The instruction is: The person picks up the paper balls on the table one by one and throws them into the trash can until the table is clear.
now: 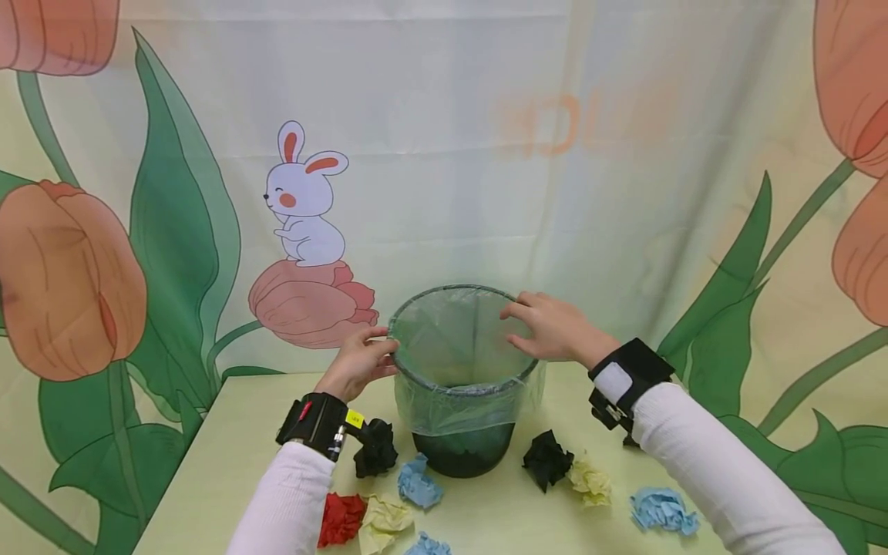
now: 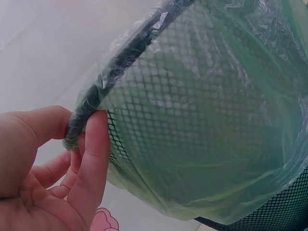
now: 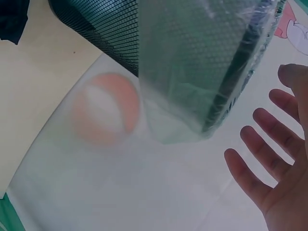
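Observation:
A dark mesh wastebasket (image 1: 463, 455) stands upright on the table. Its rim is covered by a thin, clear greenish bin liner (image 1: 451, 412), whose edge is folded down around the outside. At the rim's left side my left hand (image 1: 357, 361) pinches liner and rim between thumb and fingers; the left wrist view shows this grip on the bin liner (image 2: 192, 120) closely. My right hand (image 1: 551, 327) is held by the rim's right side with its fingers spread. In the right wrist view that hand (image 3: 284, 144) is apart from the liner and holds nothing.
Crumpled paper lies around the basket: black balls (image 1: 548, 460) on both sides, pale yellow ones (image 1: 592, 482), blue ones (image 1: 664, 511) and a red one (image 1: 341, 519) at front left. Behind the table (image 1: 208, 462) hangs a printed curtain (image 1: 444, 154) with tulips and a rabbit.

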`<action>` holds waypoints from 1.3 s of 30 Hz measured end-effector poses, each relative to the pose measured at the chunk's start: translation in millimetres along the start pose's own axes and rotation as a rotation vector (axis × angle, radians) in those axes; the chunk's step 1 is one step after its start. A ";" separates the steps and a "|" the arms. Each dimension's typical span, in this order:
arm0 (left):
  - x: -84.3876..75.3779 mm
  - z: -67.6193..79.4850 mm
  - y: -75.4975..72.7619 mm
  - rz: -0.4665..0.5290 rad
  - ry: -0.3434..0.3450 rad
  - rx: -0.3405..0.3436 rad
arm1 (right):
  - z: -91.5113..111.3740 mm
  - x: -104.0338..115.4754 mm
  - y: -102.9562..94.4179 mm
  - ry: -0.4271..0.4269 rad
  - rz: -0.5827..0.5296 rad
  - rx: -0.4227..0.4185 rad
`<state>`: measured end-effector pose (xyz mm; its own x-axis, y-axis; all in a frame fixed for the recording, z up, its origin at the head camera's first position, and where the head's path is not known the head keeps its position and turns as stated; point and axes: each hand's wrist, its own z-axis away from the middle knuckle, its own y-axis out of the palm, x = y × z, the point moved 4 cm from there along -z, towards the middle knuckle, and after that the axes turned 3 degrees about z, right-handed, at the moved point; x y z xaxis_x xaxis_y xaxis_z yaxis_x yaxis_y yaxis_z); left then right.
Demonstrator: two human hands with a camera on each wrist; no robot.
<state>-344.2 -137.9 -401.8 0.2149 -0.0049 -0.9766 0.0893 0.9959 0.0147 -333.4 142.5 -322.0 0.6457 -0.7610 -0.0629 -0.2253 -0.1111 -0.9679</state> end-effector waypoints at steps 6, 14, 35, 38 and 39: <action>0.1 0.6 0.1 0.006 -0.005 0.003 | 10.9 -11.6 3.1 0.008 -0.014 -0.068; -0.3 0.6 -0.1 0.014 -0.004 0.008 | 27.6 -34.0 13.9 0.059 -0.006 -0.122; 0.2 -1.0 -0.2 0.009 0.008 0.011 | 77.2 -53.5 66.7 0.122 -0.001 -0.156; 0.3 -0.6 0.2 0.008 0.006 0.010 | 84.2 -54.1 77.2 0.143 -0.018 -0.129; 0.3 -0.3 0.3 0.008 0.005 0.011 | 86.7 -54.1 80.8 0.152 -0.022 -0.117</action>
<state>-344.4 -137.5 -402.1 0.2105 0.0033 -0.9776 0.0985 0.9948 0.0246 -323.3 230.2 -417.9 0.5362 -0.8441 0.0038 -0.3013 -0.1956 -0.9333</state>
